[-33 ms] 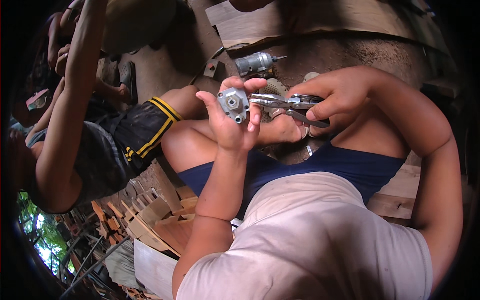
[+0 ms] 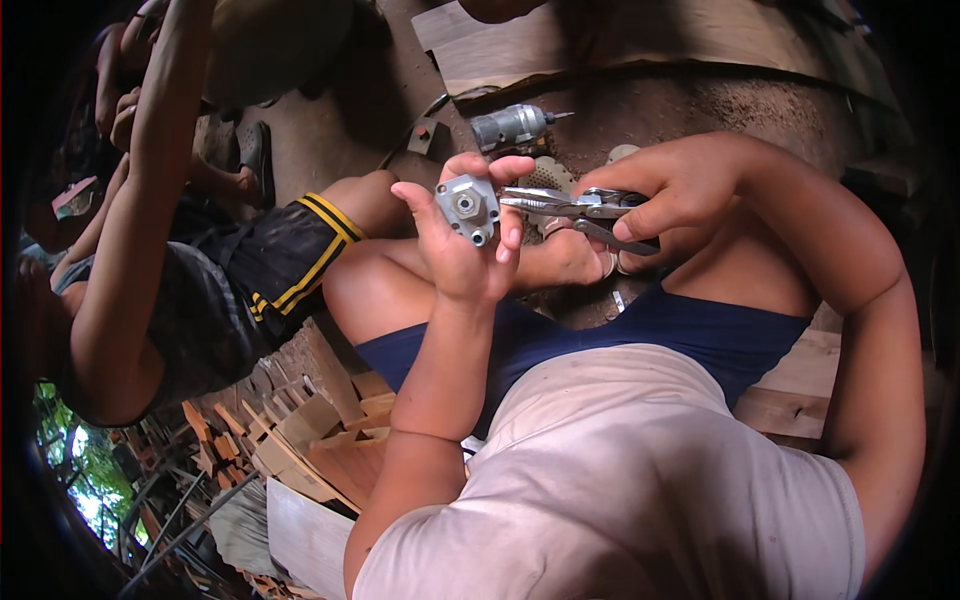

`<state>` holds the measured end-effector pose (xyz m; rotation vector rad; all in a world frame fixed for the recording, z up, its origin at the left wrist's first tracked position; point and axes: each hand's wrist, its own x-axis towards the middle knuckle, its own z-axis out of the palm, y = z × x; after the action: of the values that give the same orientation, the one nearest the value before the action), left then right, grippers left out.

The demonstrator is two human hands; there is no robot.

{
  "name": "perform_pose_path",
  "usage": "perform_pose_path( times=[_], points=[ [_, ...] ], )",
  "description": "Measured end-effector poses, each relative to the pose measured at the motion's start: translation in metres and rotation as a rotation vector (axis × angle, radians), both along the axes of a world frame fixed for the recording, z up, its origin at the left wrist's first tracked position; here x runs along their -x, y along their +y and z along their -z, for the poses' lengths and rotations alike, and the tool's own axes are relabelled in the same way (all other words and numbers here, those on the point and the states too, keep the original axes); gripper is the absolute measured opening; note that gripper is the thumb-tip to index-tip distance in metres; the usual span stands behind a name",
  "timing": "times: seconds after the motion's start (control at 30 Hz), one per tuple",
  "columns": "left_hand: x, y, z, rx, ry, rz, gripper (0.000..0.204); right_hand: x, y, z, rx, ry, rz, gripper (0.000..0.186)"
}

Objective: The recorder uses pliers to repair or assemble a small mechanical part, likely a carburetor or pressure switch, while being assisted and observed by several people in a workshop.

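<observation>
Power tool (image 2: 503,129) on brown floor (image 2: 318,140)

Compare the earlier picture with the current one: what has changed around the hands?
Nothing visibly changed; nothing was taken hold of or let go. The left hand still holds the flanged metal fitting, and the right hand still grips the multi-tool pliers, pointed toward it. The silver power tool stays lying on the ground beyond.
</observation>
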<state>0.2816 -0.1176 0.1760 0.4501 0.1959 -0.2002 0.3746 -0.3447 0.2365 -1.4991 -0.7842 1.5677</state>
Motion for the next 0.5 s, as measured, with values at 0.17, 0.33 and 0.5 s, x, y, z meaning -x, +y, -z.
perform_pose_path(
  times=[0.17, 0.33, 0.5],
  points=[
    [0.0, 0.002, 0.004, -0.082, -0.145, -0.026, 0.046, 0.001, 0.001, 0.0, 0.051, 0.041, 0.027, 0.034],
    [-0.004, 0.008, -0.004, -0.14, -0.121, -0.024, 0.049, -0.005, 0.001, -0.001, 0.028, -0.055, 0.022, 0.035],
    [-0.006, 0.013, -0.002, -0.134, -0.114, -0.023, 0.051, -0.007, 0.0, 0.003, -0.008, 0.026, 0.057, 0.037]
  ],
)
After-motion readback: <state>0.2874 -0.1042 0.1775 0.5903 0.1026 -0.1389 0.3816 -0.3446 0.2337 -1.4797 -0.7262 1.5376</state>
